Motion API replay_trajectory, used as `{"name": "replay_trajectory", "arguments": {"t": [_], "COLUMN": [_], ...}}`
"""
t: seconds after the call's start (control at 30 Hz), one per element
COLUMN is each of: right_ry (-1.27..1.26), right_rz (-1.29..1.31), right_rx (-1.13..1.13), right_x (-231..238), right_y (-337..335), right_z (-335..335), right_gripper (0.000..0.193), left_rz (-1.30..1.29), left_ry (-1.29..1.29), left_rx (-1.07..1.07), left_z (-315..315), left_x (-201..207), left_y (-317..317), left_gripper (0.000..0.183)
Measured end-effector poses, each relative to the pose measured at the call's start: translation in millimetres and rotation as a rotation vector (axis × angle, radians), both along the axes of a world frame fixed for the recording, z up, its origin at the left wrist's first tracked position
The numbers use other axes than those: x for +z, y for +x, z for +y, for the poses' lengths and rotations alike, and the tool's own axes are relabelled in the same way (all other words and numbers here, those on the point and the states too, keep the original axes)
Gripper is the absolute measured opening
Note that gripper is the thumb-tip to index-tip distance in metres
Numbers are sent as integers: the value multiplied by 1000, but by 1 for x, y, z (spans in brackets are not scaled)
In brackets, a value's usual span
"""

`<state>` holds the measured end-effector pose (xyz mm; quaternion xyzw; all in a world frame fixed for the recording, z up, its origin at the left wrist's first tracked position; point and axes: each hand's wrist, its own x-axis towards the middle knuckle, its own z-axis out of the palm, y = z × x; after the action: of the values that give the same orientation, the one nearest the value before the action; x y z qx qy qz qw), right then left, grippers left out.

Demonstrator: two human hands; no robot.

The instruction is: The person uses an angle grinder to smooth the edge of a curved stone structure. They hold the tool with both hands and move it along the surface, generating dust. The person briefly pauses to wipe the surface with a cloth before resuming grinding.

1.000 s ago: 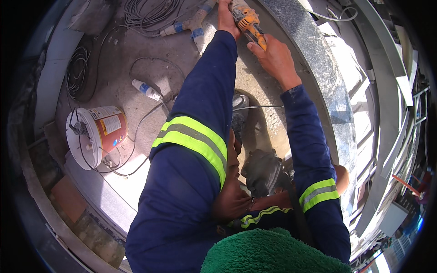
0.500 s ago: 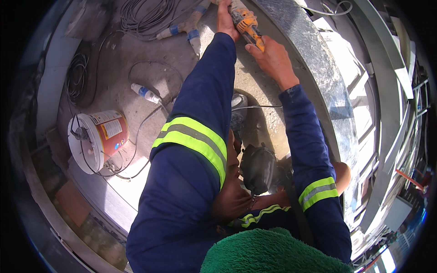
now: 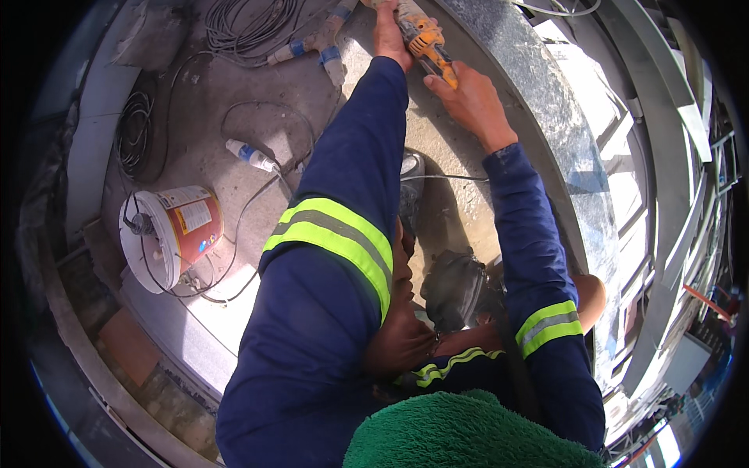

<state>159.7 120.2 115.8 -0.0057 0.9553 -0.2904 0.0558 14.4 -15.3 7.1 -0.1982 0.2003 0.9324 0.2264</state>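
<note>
From the head view, both my arms in dark blue sleeves with yellow-green reflective bands reach up and away from me toward the far edge of the rough grey concrete floor [image 3: 234,156]. My left hand [image 3: 388,35] is wrapped around the front of a yellow and black handheld power tool [image 3: 425,43], fingers closed over its body near the upper rim of the picture. My right hand [image 3: 470,101] grips the rear handle of the same tool, fingers curled tight around it, thumb side toward me. The tool lies slanted between the two hands, right at the inner edge of a long curved slab of speckled grey polished stone [image 3: 562,156] that sweeps down the right side.

On the floor to my left, near its left edge, a white and orange plastic bucket [image 3: 173,234] lies on its side with a thin black cable looped around it. Farther from me, toward the middle of the floor, a white and blue electrical plug [image 3: 251,154] rests on the concrete, its cord trailing toward my left sleeve. At the far left corner a bundle of coiled grey cables [image 3: 250,23] is heaped, and just beside my left hand lie two blue and white cable connectors [image 3: 312,47]. A thin cord runs across the floor between my forearms.
</note>
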Motion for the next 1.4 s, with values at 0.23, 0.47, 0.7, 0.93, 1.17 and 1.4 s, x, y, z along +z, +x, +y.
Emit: {"name": "replay_trajectory", "arguments": {"t": [0.23, 0.47, 0.7, 0.93, 1.17, 1.4], "right_ry": [-6, 0, -5, 10, -1, -28], "right_rz": [2, 5, -1, 10, -38, -54], "right_rx": [17, 17, 20, 46, 42, 40], "right_x": [2, 4, 3, -2, -1, 1], "right_y": [7, 13, 13, 3, -7, -14], "right_z": [4, 5, 7, 9, 12, 11], "right_gripper": [57, 57, 58, 61, 62, 63], "left_rz": [151, 108, 82, 154, 157, 165], "left_ry": [-108, -66, -97, -198, -266, -351], "left_rx": [25, 20, 57, 174, 214, 223], "left_z": [-1, -3, -3, -1, -2, -4], "left_x": [3, 4, 7, -1, -5, 10], "left_y": [7, 12, 17, 8, 0, 0], "left_gripper": [87, 79, 80, 67, 55, 61]}}
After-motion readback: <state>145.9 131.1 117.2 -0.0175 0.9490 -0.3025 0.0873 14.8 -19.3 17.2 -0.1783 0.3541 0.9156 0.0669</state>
